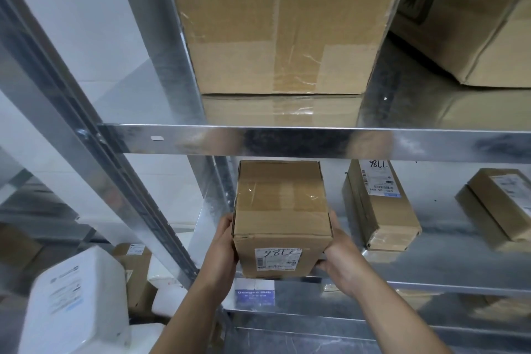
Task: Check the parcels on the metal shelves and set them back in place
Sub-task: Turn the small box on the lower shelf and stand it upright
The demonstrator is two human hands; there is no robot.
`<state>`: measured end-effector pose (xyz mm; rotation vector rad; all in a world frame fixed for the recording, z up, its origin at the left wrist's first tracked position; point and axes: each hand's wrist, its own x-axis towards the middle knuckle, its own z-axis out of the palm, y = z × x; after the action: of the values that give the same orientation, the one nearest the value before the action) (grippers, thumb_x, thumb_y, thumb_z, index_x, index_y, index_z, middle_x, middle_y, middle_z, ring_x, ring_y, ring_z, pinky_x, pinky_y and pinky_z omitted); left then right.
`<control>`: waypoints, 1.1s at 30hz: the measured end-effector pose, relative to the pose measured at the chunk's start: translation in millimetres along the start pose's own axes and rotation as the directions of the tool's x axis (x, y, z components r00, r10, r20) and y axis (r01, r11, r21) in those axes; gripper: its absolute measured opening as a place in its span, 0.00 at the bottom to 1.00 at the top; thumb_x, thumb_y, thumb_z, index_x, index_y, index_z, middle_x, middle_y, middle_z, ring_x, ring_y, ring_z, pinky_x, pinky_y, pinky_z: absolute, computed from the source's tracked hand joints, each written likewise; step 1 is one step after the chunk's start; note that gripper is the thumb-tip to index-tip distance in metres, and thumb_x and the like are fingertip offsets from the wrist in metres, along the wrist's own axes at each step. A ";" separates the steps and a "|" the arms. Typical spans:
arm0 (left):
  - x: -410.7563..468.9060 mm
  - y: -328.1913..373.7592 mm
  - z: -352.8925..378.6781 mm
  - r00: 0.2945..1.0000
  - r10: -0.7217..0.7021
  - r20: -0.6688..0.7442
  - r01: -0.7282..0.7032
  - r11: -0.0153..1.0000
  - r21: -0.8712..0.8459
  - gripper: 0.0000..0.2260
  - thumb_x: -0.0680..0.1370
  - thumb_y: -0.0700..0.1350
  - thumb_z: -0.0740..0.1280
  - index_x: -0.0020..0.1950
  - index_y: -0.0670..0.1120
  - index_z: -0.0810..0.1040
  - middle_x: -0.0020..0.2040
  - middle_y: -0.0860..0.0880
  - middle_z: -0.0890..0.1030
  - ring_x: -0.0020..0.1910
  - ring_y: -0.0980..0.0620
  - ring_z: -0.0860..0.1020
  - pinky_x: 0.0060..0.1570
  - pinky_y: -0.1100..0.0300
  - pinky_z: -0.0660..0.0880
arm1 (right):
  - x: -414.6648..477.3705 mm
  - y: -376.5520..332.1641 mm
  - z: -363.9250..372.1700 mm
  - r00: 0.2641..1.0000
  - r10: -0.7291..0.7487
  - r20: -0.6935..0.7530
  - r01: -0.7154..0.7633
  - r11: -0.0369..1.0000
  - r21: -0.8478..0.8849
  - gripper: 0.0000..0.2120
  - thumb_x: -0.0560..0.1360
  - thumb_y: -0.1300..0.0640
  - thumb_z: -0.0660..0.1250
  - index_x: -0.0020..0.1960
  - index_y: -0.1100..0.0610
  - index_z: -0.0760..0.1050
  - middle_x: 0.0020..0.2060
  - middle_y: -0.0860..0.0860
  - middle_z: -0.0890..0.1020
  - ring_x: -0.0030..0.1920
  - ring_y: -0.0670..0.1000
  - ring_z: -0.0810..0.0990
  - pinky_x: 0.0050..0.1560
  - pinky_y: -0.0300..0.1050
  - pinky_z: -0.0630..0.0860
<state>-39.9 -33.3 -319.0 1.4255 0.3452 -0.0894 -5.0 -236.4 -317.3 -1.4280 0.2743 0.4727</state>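
**Operator:** Where is the box?

**Inspector:** The box (281, 218) is at the front edge of the middle shelf (459, 270), towards its left end beside the upright post (115, 152). Its labelled face is turned to you, and there is a handwritten number on the label. Whether its base bears on the shelf I cannot tell.

**Operator:** And my hands?

**Inspector:** Your left hand (222, 250) clasps the box's left side. Your right hand (342, 259) clasps the right side, with the thumb lying up along the edge and the fingers curled under the lower front corner. Both are grasping the box.

**Operator:** What is around it?

**Inspector:** To its right, on the same shelf, a flat parcel (379, 210) lies apart from the box with its label upward. A further parcel (497, 204) lies near the right border. On the upper shelf (287, 141), a large taped carton (281, 23) stands directly above the box, with a second carton (474, 23) to its right. At lower left, outside the post, there is a white package (77, 296), blurred.
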 end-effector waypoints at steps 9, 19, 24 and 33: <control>-0.6 4.1 -0.8 1.000 -0.010 -0.024 0.010 1.000 -0.006 0.24 0.75 0.61 0.58 0.68 0.52 0.75 0.59 0.48 0.85 0.58 0.49 0.83 0.61 0.46 0.78 | -0.4 -2.6 1.6 1.000 0.009 0.003 -0.009 1.000 -0.008 0.10 0.86 0.43 0.59 0.65 0.33 0.69 0.51 0.46 0.87 0.51 0.54 0.87 0.55 0.62 0.83; 0.4 9.4 -5.4 0.998 -0.051 -0.044 0.051 0.999 -0.020 0.13 0.84 0.55 0.61 0.62 0.49 0.74 0.57 0.41 0.83 0.58 0.37 0.81 0.66 0.33 0.72 | -7.5 -18.4 -8.9 0.998 -0.060 -0.010 0.060 0.997 0.038 0.12 0.84 0.44 0.60 0.64 0.46 0.76 0.49 0.50 0.88 0.51 0.52 0.86 0.50 0.51 0.80; -1.0 19.3 -2.2 0.999 -0.042 -0.014 0.041 0.997 -0.069 0.25 0.72 0.63 0.72 0.63 0.52 0.73 0.60 0.44 0.82 0.57 0.42 0.83 0.60 0.40 0.79 | -6.4 -22.7 -5.8 1.000 -0.029 0.003 0.029 0.998 0.051 0.09 0.85 0.48 0.62 0.61 0.48 0.77 0.51 0.55 0.87 0.52 0.58 0.82 0.61 0.61 0.75; 6.5 27.9 1.2 0.993 -0.113 0.028 0.116 0.973 -0.198 0.41 0.61 0.66 0.71 0.72 0.52 0.74 0.65 0.44 0.81 0.64 0.41 0.80 0.65 0.39 0.76 | -2.8 -31.3 0.6 0.998 0.000 -0.065 0.004 0.998 0.065 0.12 0.85 0.48 0.59 0.62 0.53 0.76 0.50 0.59 0.84 0.53 0.62 0.81 0.63 0.62 0.76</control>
<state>-26.1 -29.3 -294.2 1.2053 0.4115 -0.1565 7.3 -238.4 -288.3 -1.3818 0.3376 0.4123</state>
